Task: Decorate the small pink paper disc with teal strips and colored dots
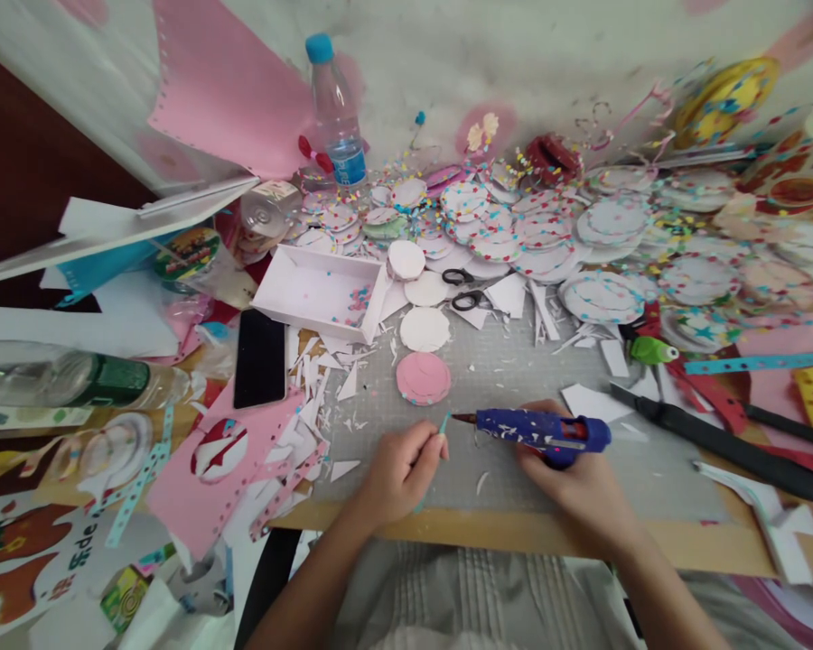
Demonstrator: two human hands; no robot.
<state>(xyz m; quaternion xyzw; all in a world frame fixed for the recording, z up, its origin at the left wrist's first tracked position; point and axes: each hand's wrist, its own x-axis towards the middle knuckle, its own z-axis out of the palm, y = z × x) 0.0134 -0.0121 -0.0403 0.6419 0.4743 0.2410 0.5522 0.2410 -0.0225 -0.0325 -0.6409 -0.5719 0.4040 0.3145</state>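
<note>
My right hand [569, 483] is wrapped round a blue glue gun [535, 428], its nozzle pointing left. Between the fingers of my left hand [403, 465] a thin light-blue paper strip [443, 422] is pinched, with its upper end close to the nozzle. I cannot tell whether nozzle and strip touch. Just beyond the left hand lies a pink paper disc [424, 377] with small blue bits along its near edge. White paper discs [425, 329] lie in a line behind it.
A white open box [318, 287] holds loose confetti. Black-handled scissors [471, 289] lie behind the discs. At right rests a black utility knife [724, 442]. A phone [260, 357] and paper scraps are at left. Decorated discs [542, 230] pile up behind, near a water bottle [335, 113].
</note>
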